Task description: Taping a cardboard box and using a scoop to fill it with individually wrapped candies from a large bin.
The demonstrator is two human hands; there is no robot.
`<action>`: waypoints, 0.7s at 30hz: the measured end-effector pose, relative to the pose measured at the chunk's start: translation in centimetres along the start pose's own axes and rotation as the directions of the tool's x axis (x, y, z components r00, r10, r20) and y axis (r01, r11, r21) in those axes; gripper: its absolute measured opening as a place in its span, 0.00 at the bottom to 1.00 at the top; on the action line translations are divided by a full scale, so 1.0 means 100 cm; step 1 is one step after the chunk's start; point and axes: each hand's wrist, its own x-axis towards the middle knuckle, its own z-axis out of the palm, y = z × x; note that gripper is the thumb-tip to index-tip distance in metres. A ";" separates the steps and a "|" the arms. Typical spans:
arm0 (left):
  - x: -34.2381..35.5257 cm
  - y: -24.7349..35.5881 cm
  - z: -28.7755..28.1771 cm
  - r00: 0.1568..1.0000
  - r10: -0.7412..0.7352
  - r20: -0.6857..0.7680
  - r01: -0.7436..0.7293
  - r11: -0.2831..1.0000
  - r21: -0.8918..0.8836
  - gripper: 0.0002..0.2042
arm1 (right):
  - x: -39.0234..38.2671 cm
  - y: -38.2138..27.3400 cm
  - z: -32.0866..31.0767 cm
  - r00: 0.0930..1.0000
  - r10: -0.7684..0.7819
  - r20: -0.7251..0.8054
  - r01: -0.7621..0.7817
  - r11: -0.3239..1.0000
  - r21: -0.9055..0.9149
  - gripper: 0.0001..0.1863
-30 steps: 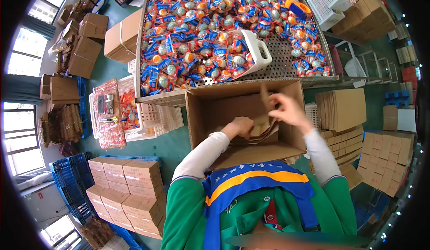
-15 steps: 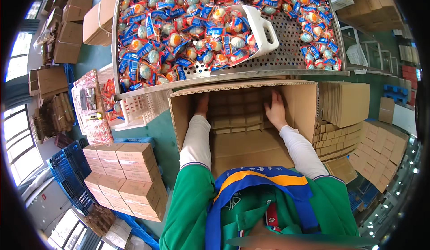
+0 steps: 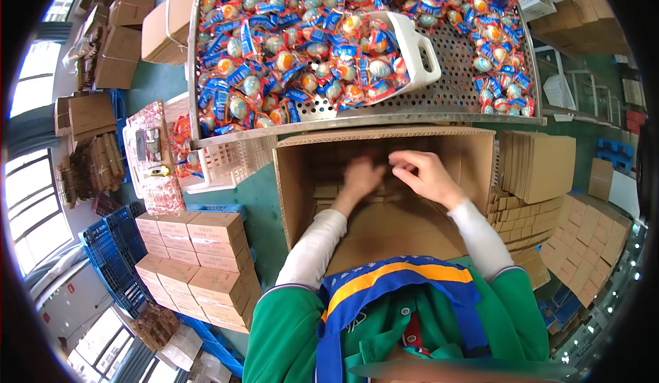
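Note:
An open cardboard box (image 3: 292,235) stands before me, just below the metal table's edge. Inside it a cardboard divider (image 3: 326,192) shows in part, dim and half covered by my hands. My left hand (image 3: 364,176) reaches into the box near its middle; its fingers are smeared by motion. Beside it, my right hand (image 3: 429,177) is over the box with loosely bent fingers, the thumb a little apart from them and nothing visible between. The two hands are close together without clearly touching.
On the perforated metal table (image 3: 449,74) lie many wrapped eggs (image 3: 285,60), some in a white scoop (image 3: 419,60). A white plastic basket (image 3: 233,167) stands left of the box. Stacked cartons (image 3: 220,283) sit on a blue pallet at left; flat cardboard (image 3: 546,167) stands at right.
Both hands have come off the inner side walls of the box toward its middle. My right hand's fingers, stretched before, are now bent. The view has shifted slightly.

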 end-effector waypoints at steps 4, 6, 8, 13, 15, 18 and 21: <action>-0.031 0.136 -0.145 0.802 0.587 -0.115 -0.556 0.660 -0.506 0.17 | 0.020 -0.076 -0.111 0.962 -0.082 -0.260 0.135 0.972 0.191 0.17; -0.018 0.154 -0.207 0.791 0.587 -0.174 -0.598 0.679 -0.426 0.21 | 0.055 -0.043 -0.166 0.930 0.046 -0.364 0.050 0.967 0.250 0.18; 0.026 0.143 -0.248 0.810 0.529 -0.252 -0.581 0.781 -0.228 0.30 | 0.085 0.028 -0.193 0.947 0.152 -0.283 -0.125 0.986 0.111 0.20; 0.160 0.061 -0.277 0.950 0.300 -0.084 -0.221 0.839 0.496 0.62 | 0.161 0.120 -0.174 0.904 0.424 0.056 -0.427 0.893 0.142 0.22; 0.199 0.052 -0.277 0.966 0.246 -0.076 -0.174 0.842 0.511 0.65 | 0.179 0.127 -0.165 0.893 0.445 0.067 -0.437 0.820 0.369 0.17; 0.220 0.066 -0.258 0.998 0.057 0.024 -0.061 0.827 0.559 0.63 | 0.188 0.127 -0.167 0.906 0.403 0.133 -0.404 0.724 0.559 0.11; 0.192 0.056 -0.246 0.950 0.307 0.060 -0.307 0.877 0.370 0.62 | 0.179 0.147 -0.159 0.921 0.381 0.083 -0.333 0.658 0.675 0.08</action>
